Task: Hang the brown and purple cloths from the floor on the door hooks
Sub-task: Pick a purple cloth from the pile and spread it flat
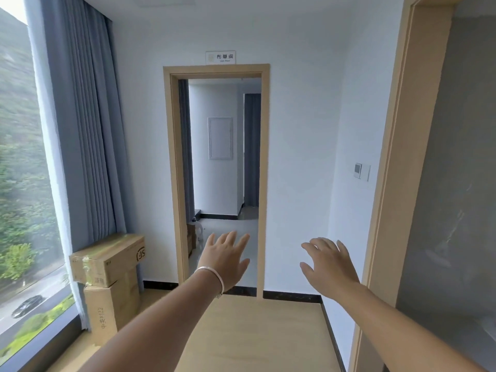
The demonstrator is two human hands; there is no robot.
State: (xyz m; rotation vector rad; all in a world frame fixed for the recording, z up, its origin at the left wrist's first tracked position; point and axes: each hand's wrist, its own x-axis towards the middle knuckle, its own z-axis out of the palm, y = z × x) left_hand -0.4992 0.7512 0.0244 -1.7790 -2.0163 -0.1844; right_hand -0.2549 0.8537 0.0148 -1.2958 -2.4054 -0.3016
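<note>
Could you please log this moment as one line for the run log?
left hand: open, empty | right hand: open, empty | cloths: not visible | facing: open doorway

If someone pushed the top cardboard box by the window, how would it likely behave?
The top cardboard box overhangs the upright box beneath it, so a push could probably slide or tip it off. Its flat, taped faces look stiff, so it would likely hold its shape. Its weight cannot be judged. Both hands, left and right, are open and away from it.

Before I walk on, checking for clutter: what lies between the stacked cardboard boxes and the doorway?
Head view: only bare white wall with dark skirting separates cardboard boxes from doorway.
</note>
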